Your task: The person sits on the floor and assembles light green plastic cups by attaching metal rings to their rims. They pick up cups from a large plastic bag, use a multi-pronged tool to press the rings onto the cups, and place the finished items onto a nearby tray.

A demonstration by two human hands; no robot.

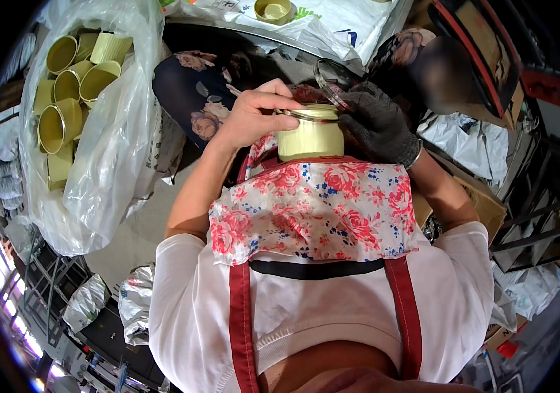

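Note:
A pale yellow pot [310, 141] stands upright at my lap, with a thin shiny metal ring [316, 118] around its upper part. My left hand [263, 111], bare, pinches the ring at the pot's left side, thumb below and fingers above. My right hand [381, 121] wears a dark grey glove and is closed at the pot's right side. Between its fingers and thumb it grips thin metal rings [326, 78] that stick up beyond the pot; how many cannot be made out. Its fingertips are partly hidden behind the pot's rim.
A clear plastic bag [106, 177] at the left holds several yellow pots [60, 124]. Another yellow pot [273, 10] sits on white plastic sacking [332, 26] at the far side. A red-edged dark frame [483, 52] stands at the far right, with cardboard [480, 203] near my right elbow.

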